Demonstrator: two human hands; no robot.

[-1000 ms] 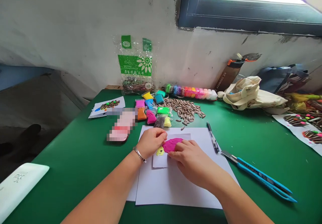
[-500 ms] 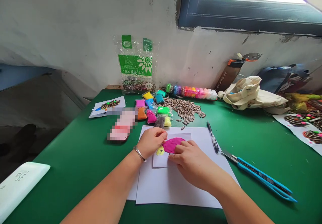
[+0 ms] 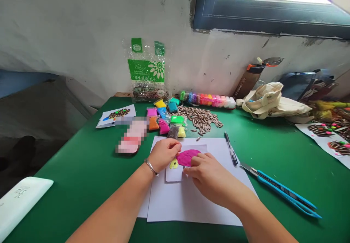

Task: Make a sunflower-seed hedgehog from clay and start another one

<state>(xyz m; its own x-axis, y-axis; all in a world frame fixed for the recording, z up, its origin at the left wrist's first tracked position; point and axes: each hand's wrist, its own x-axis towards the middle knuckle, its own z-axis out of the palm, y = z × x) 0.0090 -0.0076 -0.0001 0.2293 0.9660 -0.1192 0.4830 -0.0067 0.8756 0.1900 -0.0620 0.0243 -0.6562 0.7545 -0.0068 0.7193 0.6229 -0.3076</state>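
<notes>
A small white card lies on larger white paper. On the card are a flattened magenta clay oval and, at its lower left, a yellow clay piece with a dark spot. My left hand, wearing a silver bangle, is pinched closed at the oval's upper left; whatever its fingertips hold is too small to name. My right hand rests over the oval's right side, fingers curled and partly apart, with a fingertip on the card by a small dark mark below the oval. No object shows in it.
Behind the paper lie bagged clays, a sunflower seed pile and a seed bag. To the right are a pen and a blue cutter. A blurred pink object and white device sit left.
</notes>
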